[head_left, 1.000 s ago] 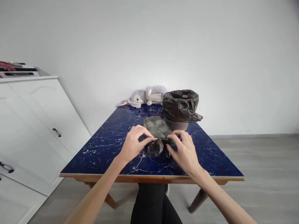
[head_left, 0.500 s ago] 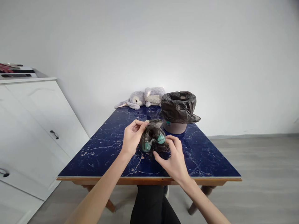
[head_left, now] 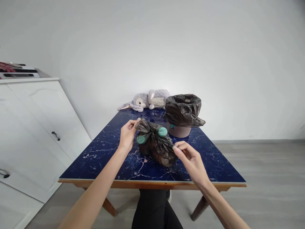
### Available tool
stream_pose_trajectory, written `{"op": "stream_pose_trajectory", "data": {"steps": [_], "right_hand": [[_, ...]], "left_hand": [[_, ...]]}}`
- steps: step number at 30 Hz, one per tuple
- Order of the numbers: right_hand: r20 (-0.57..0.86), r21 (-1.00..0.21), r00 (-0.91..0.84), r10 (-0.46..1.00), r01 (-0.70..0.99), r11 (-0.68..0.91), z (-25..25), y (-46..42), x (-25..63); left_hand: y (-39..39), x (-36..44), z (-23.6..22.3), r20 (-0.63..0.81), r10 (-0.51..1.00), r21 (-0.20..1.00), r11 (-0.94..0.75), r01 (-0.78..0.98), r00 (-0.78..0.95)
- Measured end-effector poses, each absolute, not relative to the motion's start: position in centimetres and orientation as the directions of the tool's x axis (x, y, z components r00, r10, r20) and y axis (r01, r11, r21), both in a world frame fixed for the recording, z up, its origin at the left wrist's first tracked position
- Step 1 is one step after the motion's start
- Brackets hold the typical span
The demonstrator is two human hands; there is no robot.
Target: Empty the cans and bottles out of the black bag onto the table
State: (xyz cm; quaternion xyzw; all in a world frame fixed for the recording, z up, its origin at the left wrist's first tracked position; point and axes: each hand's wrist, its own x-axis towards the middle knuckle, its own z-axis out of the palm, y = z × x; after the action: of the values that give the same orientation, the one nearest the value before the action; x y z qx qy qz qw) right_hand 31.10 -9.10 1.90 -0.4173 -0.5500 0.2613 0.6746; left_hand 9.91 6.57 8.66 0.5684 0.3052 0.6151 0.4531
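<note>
A black plastic bag, gathered at its middle, is stretched between my two hands over the table. Two green patches, perhaps its handles or something inside, show on its left and upper right; I cannot tell which. My left hand pinches the bag's upper left end between thumb and fingers. On the other side, my right hand pinches a twisted strand at the bag's right. Beyond the bag stands a greyish-brown bin, lined with another black bag folded over its rim.
A grey plush rabbit lies along the table's far edge against the wall. The blue marbled table has a wooden edge. On the left stands a white cabinet with dark handles.
My hands have moved apart, the left going left and the right going right. The bag between them is pulled wider, and my right fingers have closed on its right strand.
</note>
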Motion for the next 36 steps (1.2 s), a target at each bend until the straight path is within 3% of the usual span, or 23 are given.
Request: {"op": "stream_pose_trajectory", "data": {"steps": [4, 7, 11, 14, 17, 19, 21, 23, 26, 28, 31, 33, 35, 36], "right_hand": [[0.458, -0.846, 0.379, 0.805, -0.092, 0.525, 0.3, -9.7, 32.2], [0.452, -0.863, 0.334, 0.827, -0.071, 0.500, 0.2, -10.2, 32.9], [0.515, -0.840, 0.149, 0.844, 0.287, 0.461, 2.3, -10.9, 32.9], [0.607, -0.581, -0.046, 0.793, 0.655, 0.483, 4.4, -11.0, 31.7], [0.682, -0.333, -0.169, 0.712, 0.795, 0.508, 5.6, -10.6, 30.2], [0.693, -0.401, -0.117, 0.711, 0.757, 0.516, 6.0, -10.1, 29.4], [0.649, -0.600, 0.011, 0.761, 0.622, 0.503, 6.2, -9.8, 29.0], [0.557, -0.768, 0.102, 0.824, 0.443, 0.463, 6.3, -9.7, 28.9], [0.504, -0.828, 0.138, 0.853, 0.358, 0.432, 6.4, -10.0, 28.9], [0.566, -0.744, 0.096, 0.819, 0.488, 0.457, 6.3, -10.4, 28.8], [0.690, -0.423, -0.086, 0.719, 0.758, 0.496, 6.0, -10.8, 28.4], [0.722, -0.244, -0.179, 0.669, 0.838, 0.487, 5.9, -11.0, 28.3], [0.744, -0.219, -0.157, 0.650, 0.861, 0.458, 5.9, -11.0, 28.5], [0.756, -0.268, -0.104, 0.646, 0.851, 0.451, 5.9, -11.0, 28.8]], "left_hand": [[7.8, 8.8, 7.3, 0.392, 0.920, 0.911, -0.384, -0.154, 0.024], [8.1, 8.4, 6.4, 0.371, 0.929, 0.922, -0.368, -0.116, -0.001], [7.6, 8.4, 6.3, 0.383, 0.924, 0.920, -0.382, -0.084, -0.005], [6.7, 8.6, 6.8, 0.412, 0.911, 0.911, -0.410, -0.041, 0.038], [4.8, 8.5, 6.9, 0.466, 0.882, 0.881, -0.470, 0.053, 0.064], [3.2, 8.1, 6.5, 0.594, 0.804, 0.794, -0.582, 0.175, -0.022], [1.5, 7.2, 5.6, 0.760, 0.646, 0.631, -0.709, 0.314, -0.068], [0.3, 6.1, 4.6, 0.851, 0.518, 0.437, -0.785, 0.440, 0.079], [-0.2, 5.0, 3.6, 0.794, 0.456, 0.187, -0.813, 0.551, 0.403], [0.1, 4.7, 3.4, 0.778, 0.426, 0.096, -0.808, 0.582, 0.463], [0.7, 4.8, 3.6, 0.818, 0.360, 0.063, -0.831, 0.553, 0.448], [0.9, 4.7, 3.8, 0.834, 0.342, 0.073, -0.847, 0.527, 0.433], [1.2, 4.5, 3.9, 0.849, 0.339, 0.088, -0.847, 0.525, 0.404], [1.5, 4.3, 3.9, 0.858, 0.346, 0.100, -0.837, 0.538, 0.378]]}}
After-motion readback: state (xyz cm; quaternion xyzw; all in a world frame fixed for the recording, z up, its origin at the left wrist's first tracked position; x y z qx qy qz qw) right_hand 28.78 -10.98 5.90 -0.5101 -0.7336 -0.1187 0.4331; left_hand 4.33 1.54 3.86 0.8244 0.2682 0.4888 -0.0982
